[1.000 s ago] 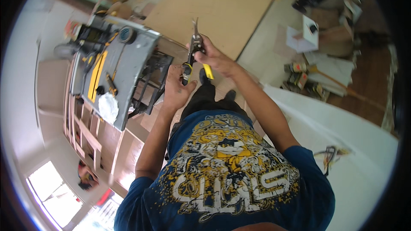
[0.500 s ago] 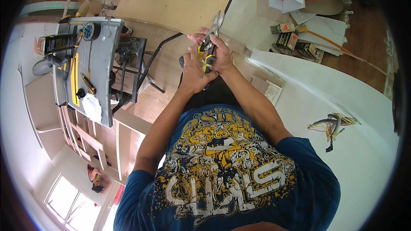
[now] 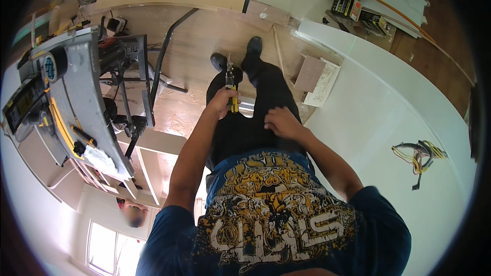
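Observation:
A pair of metal-cutting snips (image 3: 230, 78) with yellow and black handles points away from me, its jaws over the dark trousers and shoes. My left hand (image 3: 221, 101) is wrapped round the handles. Over my right thigh hovers or rests my right hand (image 3: 283, 121), its fingers curled in toward the black trousers (image 3: 271, 84). Whether those fingers pinch anything is hidden, and the two hands are apart.
A grey work table (image 3: 76, 82) at the left bears a tape roll (image 3: 54, 65) and tools. Bundled wires (image 3: 420, 153) stick out of the white panel (image 3: 368, 122) at right. Small boxes (image 3: 347, 7) lie far right. A person (image 3: 134, 214) is at lower left.
My hands, together at the snips before, have parted. The left has brought the snips nearer and lower; the right has let go and dropped to my thigh. The view has shifted.

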`<control>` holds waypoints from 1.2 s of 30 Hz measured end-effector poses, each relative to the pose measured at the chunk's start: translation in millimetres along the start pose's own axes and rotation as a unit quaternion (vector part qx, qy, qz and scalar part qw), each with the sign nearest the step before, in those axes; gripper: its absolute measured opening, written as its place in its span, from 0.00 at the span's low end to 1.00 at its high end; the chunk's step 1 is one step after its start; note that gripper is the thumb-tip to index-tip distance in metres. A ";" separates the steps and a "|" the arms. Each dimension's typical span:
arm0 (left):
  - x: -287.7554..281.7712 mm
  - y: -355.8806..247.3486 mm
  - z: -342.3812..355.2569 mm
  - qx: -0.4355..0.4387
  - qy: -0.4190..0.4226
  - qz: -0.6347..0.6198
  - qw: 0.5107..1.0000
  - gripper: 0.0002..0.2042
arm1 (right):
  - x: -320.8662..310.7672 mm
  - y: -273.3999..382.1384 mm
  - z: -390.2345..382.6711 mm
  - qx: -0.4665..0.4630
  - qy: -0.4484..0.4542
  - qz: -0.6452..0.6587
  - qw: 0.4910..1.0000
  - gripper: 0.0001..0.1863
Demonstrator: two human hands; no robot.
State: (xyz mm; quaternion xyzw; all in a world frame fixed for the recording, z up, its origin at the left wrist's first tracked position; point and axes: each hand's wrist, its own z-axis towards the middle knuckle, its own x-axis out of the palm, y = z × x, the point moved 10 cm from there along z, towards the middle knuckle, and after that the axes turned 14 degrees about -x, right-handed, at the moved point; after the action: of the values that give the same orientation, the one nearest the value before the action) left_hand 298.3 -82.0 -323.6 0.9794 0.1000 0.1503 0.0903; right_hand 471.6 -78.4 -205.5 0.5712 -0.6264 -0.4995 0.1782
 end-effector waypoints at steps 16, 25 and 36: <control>-40.0 -194.8 307.4 0.177 -0.110 0.333 0.920 0.18 | -41.5 -562.9 274.0 0.268 -0.570 0.455 0.630 0.13; -59.8 -255.1 383.9 0.127 -0.209 0.383 0.891 0.13 | 41.1 -651.8 399.9 0.258 -0.568 0.636 0.454 0.14; -70.3 -239.8 412.3 0.111 -0.129 0.353 0.920 0.11 | 21.0 -655.1 408.4 0.155 -0.642 0.559 0.502 0.19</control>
State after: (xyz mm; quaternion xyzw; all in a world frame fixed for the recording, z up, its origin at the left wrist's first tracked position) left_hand 320.9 72.9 -779.6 0.9657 -0.2491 0.0329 -0.0661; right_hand 493.6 174.6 -934.8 -0.3565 -0.8252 -0.4207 -0.1222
